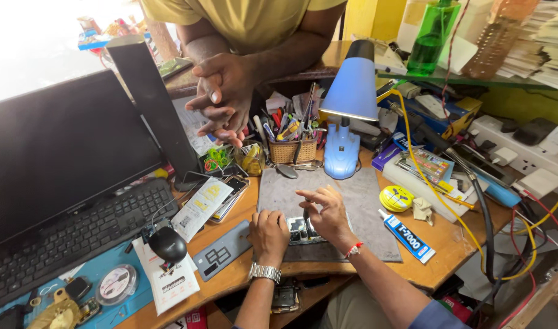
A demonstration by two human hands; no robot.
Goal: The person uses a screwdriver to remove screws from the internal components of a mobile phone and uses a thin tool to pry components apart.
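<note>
Left hand pinning opened phone | right hand pinching slim tool | looking fragile, light; gripping edges safest

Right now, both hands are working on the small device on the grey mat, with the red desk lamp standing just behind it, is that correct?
Not quite: the desk lamp is blue, not red, as the head view shows. The rest holds: the left hand and right hand are on the small device on the grey mat, with the lamp just behind.
</note>
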